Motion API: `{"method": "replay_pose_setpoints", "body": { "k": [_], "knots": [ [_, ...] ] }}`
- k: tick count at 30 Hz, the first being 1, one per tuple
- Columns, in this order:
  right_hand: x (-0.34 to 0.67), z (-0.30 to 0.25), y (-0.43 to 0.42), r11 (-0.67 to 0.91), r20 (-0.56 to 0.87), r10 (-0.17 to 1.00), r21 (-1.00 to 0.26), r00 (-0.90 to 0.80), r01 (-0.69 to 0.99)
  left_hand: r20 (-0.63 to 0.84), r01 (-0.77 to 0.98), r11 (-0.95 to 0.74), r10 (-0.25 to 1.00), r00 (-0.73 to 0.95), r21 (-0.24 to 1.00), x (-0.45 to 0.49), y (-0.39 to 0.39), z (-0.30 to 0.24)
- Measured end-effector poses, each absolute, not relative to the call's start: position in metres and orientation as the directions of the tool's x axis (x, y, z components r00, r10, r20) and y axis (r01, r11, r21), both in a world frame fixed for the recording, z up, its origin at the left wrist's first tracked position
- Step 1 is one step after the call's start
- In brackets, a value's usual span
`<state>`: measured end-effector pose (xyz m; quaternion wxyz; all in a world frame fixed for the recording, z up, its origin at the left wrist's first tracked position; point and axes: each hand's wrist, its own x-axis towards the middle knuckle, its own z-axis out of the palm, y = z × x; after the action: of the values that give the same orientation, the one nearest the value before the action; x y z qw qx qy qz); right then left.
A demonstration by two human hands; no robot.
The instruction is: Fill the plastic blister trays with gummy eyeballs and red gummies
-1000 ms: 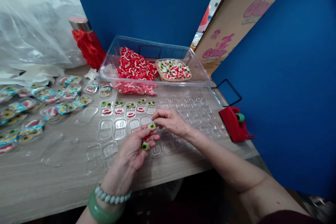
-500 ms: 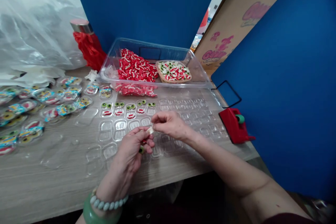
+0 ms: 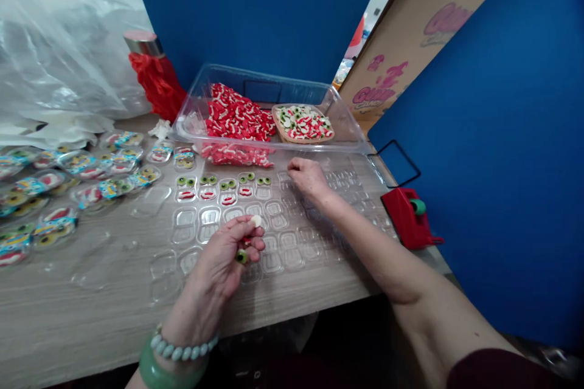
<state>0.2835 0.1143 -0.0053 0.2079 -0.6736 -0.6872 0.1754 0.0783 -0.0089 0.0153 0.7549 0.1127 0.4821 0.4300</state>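
Eyeball gummies [image 3: 241, 256] stay pinched in our left hand [image 3: 223, 264]; our right hand [image 3: 308, 175], fingers curled, grip unclear, has left it for the mould tray [image 3: 207, 217].

Left wrist: 1 green bangle [image 3: 157, 371], 1 pale bead bracelet [image 3: 182, 349]; sleeve [image 3: 493, 374] possibly maroon.

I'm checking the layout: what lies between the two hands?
Only empty clear blister pockets lie between the left hand, which holds gummies, and the right hand, in the head view.
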Motion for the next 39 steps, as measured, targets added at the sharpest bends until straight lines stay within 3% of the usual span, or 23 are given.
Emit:
{"method": "replay_pose_setpoints", "body": {
  "k": [4, 9, 29, 32, 36, 39],
  "knots": [
    [0.275, -0.013, 0.129, 0.053, -0.028, 0.998, -0.253, -0.062, 0.966, -0.653, -0.527, 0.644, 0.729, 0.205, 0.554, 0.081, -0.012, 0.012],
    [0.266, -0.022, 0.12, 0.119, -0.029, 0.992, -0.102, -0.123, 0.988, -0.658, -0.521, 0.646, 0.727, 0.196, 0.558, 0.08, -0.011, 0.01],
    [0.258, -0.01, 0.113, 0.107, -0.028, 0.994, -0.081, -0.11, 0.991, -0.663, -0.508, 0.655, 0.722, 0.2, 0.56, 0.087, -0.023, 0.016],
    [0.258, 0.001, 0.092, 0.158, 0.038, 0.988, -0.24, -0.153, 0.958, -0.659, -0.51, 0.638, 0.732, 0.171, 0.576, 0.085, -0.024, 0.014],
    [0.253, 0.019, 0.035, 0.34, 0.048, 0.901, -0.697, -0.432, 0.631, -0.63, -0.503, 0.589, 0.769, 0.11, 0.632, 0.087, -0.021, 0.011],
    [0.246, 0.025, 0.004, 0.372, 0.092, 0.872, -0.764, -0.481, 0.528, -0.614, -0.485, 0.572, 0.784, 0.086, 0.662, 0.094, -0.019, 0.013]
  ]
}}
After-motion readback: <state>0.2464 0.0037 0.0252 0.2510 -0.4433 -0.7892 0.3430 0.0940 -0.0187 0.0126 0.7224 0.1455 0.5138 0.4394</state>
